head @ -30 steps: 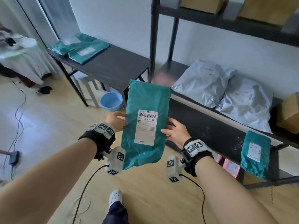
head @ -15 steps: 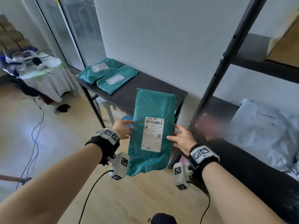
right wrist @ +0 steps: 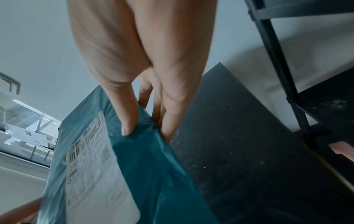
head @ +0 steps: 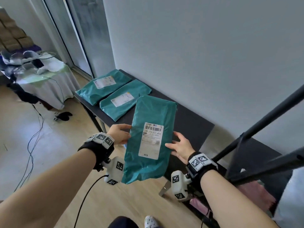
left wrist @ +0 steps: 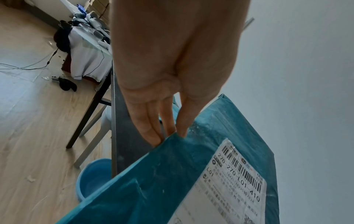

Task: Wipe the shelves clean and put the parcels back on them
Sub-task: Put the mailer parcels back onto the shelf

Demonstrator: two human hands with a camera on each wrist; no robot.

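Both hands hold a teal parcel [head: 150, 139] upright above the floor: the left hand [head: 119, 134] pinches its left edge, the right hand [head: 178, 146] its right edge, each grip closed on the wrapper. Its white label [head: 151, 140] reads "270-270-L01-410"; smaller print is illegible. Beyond, two more teal parcels [head: 115, 94] lie on the dark tabletop [head: 189, 124], labels blurred.
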